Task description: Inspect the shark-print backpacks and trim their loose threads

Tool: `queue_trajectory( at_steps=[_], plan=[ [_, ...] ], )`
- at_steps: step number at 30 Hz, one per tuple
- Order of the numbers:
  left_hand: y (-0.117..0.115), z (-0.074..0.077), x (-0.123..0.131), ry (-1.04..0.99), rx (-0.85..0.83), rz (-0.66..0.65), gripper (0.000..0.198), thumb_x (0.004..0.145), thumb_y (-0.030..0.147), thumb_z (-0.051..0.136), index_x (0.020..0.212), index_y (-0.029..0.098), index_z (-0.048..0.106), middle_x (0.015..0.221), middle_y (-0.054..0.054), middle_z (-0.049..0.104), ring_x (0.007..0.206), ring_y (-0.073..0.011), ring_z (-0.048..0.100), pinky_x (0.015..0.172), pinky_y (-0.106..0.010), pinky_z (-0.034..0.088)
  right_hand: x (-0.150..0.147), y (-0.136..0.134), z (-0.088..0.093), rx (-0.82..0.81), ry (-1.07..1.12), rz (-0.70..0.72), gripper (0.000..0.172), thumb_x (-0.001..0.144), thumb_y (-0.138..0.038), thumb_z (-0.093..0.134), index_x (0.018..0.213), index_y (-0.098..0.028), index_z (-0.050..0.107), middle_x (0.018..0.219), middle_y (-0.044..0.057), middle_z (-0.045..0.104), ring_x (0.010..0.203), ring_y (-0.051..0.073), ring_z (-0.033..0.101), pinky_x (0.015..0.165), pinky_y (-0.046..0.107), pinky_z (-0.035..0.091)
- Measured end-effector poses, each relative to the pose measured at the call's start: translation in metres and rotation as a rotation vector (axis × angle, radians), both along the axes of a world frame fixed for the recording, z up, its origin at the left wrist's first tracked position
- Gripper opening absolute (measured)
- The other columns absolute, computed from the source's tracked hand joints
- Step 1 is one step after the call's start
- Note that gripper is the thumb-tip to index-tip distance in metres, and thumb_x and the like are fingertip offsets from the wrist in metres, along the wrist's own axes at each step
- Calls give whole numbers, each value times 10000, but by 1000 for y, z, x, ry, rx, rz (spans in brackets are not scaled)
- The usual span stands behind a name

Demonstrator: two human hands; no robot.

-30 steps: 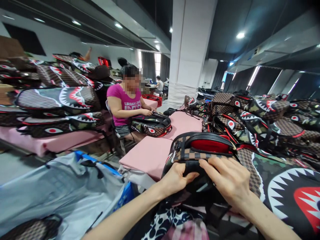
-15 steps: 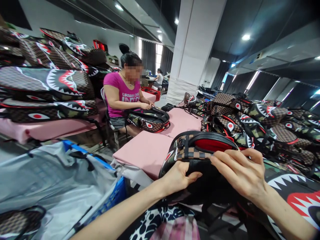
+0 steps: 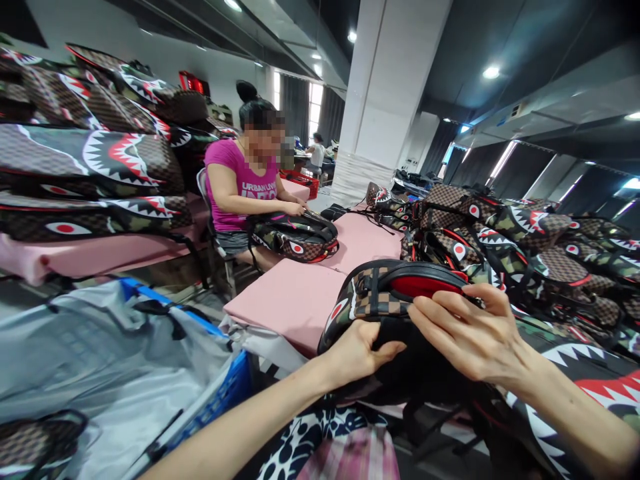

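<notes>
A checkered black backpack with a red lining showing at its partly open top leans in front of me over the pink table's edge. My left hand grips its near side, thumb on the black panel and fingers curled out of sight. At the bag's upper right, my right hand is closed at the zipper edge, thumb and forefinger pinched together. What lies between those fingertips is mostly hidden.
Shark-print backpacks are heaped at the right, and more bags are stacked at the left. A blue crate with a grey liner stands lower left. Across the pink table, a seated person handles another backpack.
My right hand has moved a little left along the bag's opening, toward my left hand. My left hand keeps its hold. The view has shifted slightly.
</notes>
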State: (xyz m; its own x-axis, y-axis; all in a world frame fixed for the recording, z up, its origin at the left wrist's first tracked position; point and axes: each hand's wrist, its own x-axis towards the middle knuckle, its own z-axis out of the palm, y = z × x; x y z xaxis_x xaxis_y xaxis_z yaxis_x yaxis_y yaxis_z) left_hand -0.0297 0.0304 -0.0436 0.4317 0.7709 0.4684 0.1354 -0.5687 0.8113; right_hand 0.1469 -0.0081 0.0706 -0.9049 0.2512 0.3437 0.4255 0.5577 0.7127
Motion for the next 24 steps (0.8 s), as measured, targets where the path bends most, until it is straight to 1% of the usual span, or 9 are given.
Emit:
queue_trajectory(
  at_steps=[2,5,7,9,12,15,17,21,24],
  plan=[
    [1,-2,0,1,10,24,229,766,354,569,849,150,632,645,-5,586,632,-145,501,613,-244,436,-4,0,5,-1,-20,13,299,875,-56,360,1023,-188,584,995,25,660,938,146,546,863,351,342],
    [2,-5,-1,54,11,-12,274,799,385,521,692,144,591,530,20,481,516,-106,409,507,-222,380,-16,2,18,-32,-115,22,262,869,-59,382,959,-185,593,922,31,652,881,156,551,860,356,356],
    [3,-6,-1,67,35,-48,308,819,380,489,634,143,553,541,21,460,516,-95,382,505,-217,360,-25,6,27,-81,-219,5,229,867,-73,401,887,-184,599,870,32,637,845,165,540,861,362,356],
    [4,-6,-1,44,55,-57,285,820,358,490,642,142,541,580,17,473,549,-96,387,531,-215,361,-32,10,36,-136,-304,-6,214,876,-103,404,831,-186,596,815,26,616,804,165,522,845,358,359],
    [3,-5,-2,28,20,-68,279,822,339,487,627,144,527,549,29,428,532,-87,349,497,-204,328,-30,14,43,-151,-317,-24,258,900,-136,360,789,-202,583,767,13,598,738,154,496,774,340,370],
    [1,-3,-3,40,-12,-97,295,827,344,476,612,145,506,527,38,384,507,-76,302,456,-201,274,-20,14,43,-138,-259,-76,268,913,-151,337,821,-217,580,820,13,615,744,153,491,729,337,360],
    [1,-3,-3,43,-10,-88,292,822,342,482,609,143,500,536,38,387,509,-75,297,458,-206,264,-17,12,41,-135,-236,-63,256,917,-154,342,848,-212,582,863,20,625,769,154,497,720,337,351],
    [2,-4,-3,40,-3,-47,269,807,350,501,649,138,549,576,23,457,538,-92,358,510,-215,328,-25,11,35,-137,-274,-17,222,904,-137,376,860,-181,589,887,32,631,771,160,508,699,331,343],
    [3,-5,-4,19,-31,-32,238,791,359,529,783,136,612,690,-3,563,624,-124,459,594,-226,395,-23,14,35,-183,-201,-16,218,905,-144,387,831,-188,588,834,27,638,753,157,527,726,335,352]
  ],
)
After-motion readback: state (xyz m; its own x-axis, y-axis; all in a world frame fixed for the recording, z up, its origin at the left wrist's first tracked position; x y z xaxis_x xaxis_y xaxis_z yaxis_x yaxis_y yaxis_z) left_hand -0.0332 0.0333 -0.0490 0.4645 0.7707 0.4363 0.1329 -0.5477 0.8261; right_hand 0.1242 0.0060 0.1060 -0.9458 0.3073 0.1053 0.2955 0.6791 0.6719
